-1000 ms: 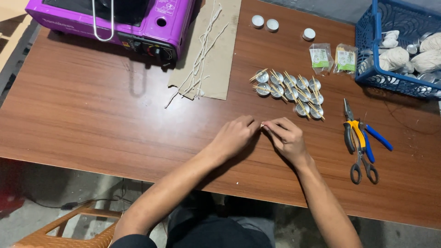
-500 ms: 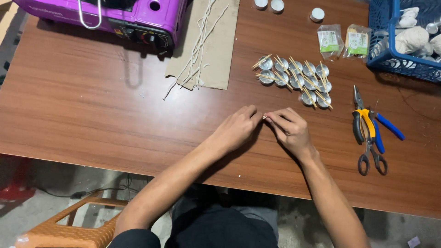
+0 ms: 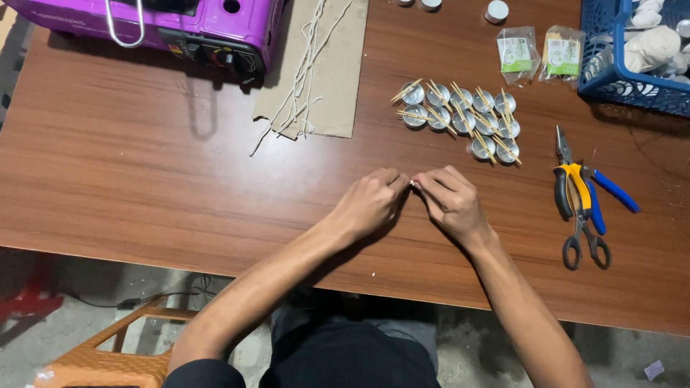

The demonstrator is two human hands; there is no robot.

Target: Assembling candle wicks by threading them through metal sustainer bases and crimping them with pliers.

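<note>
Your left hand (image 3: 368, 201) and right hand (image 3: 451, 202) meet fingertip to fingertip near the middle of the wooden table (image 3: 144, 179), both pinched narrow on a tiny pale piece (image 3: 412, 184) between them. Just beyond sit small metal cups (image 3: 460, 118) with sticks; pliers (image 3: 575, 188) lie to the right.

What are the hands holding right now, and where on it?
Both hands, left hand and right hand, pinch a tiny pale piece between their fingertips; its kind cannot be told.
</note>
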